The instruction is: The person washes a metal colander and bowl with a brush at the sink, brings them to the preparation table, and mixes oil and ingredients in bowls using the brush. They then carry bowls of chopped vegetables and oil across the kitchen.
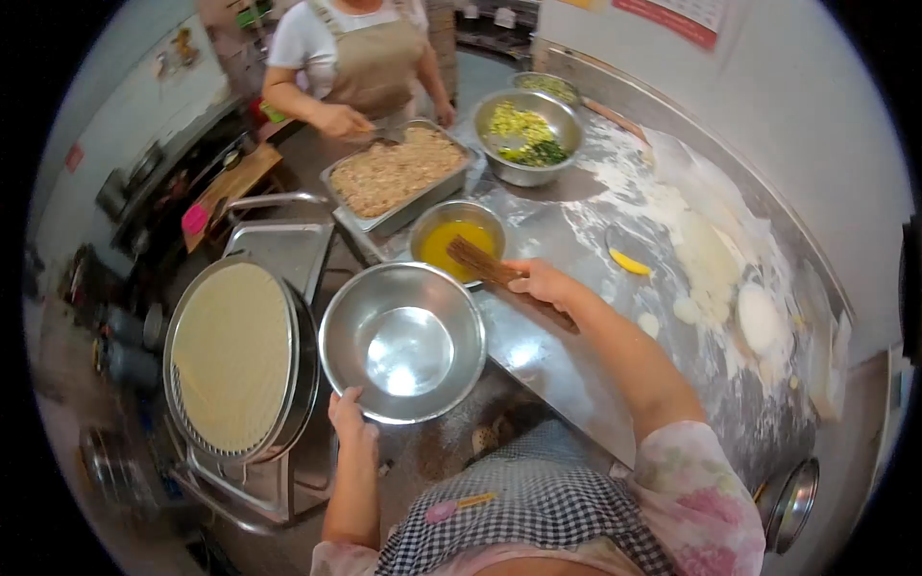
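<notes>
My left hand (351, 419) grips the lower rim of a large steel bowl (403, 351) that has nothing in it. My right hand (543, 285) is closed around a brown brush (477, 261), whose bristle end is over a smaller steel bowl (458, 239) of yellow liquid. This smaller bowl stands on the metal table, just beyond the large bowl. To the left, a round pan (233, 361) with a flat, pale layer sits on a metal cart.
A co-worker in an apron (375, 65) holds a utensil at a tray of chopped filling (399, 175). Beyond stands a bowl of yellow and green food (527, 137). Flour and dough (761, 319) lie on the table's right, near a yellow-edged scraper (629, 262).
</notes>
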A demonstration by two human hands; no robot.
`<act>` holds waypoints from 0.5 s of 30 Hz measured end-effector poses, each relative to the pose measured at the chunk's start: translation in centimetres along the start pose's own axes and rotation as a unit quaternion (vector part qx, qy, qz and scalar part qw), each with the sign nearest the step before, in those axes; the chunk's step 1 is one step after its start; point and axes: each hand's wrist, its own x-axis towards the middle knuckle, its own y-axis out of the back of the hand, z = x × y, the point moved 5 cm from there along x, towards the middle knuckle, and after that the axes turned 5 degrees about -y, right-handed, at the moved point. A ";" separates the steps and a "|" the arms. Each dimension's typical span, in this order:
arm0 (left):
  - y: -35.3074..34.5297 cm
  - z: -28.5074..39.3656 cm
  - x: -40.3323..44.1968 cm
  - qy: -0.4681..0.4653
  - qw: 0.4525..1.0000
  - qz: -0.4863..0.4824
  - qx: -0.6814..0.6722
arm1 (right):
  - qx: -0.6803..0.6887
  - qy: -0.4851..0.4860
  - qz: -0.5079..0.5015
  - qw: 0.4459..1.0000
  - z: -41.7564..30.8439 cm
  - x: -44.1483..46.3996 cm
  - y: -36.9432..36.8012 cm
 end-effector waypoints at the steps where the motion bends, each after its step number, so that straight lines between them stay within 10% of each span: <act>1: 0.2 0.0 0.2 -0.004 1.000 -0.007 0.024 | 0.204 -0.078 -0.034 0.975 -0.5 -1.8 -1.2; 9: -1.9 -2.0 0.0 0.031 0.968 -0.243 0.050 | 0.443 0.062 -0.179 0.876 -1.4 -14.7 -4.1; 15: -13.1 -5.9 -13.2 0.049 0.907 -0.391 0.149 | 0.432 0.117 -0.053 0.893 3.5 -30.1 0.1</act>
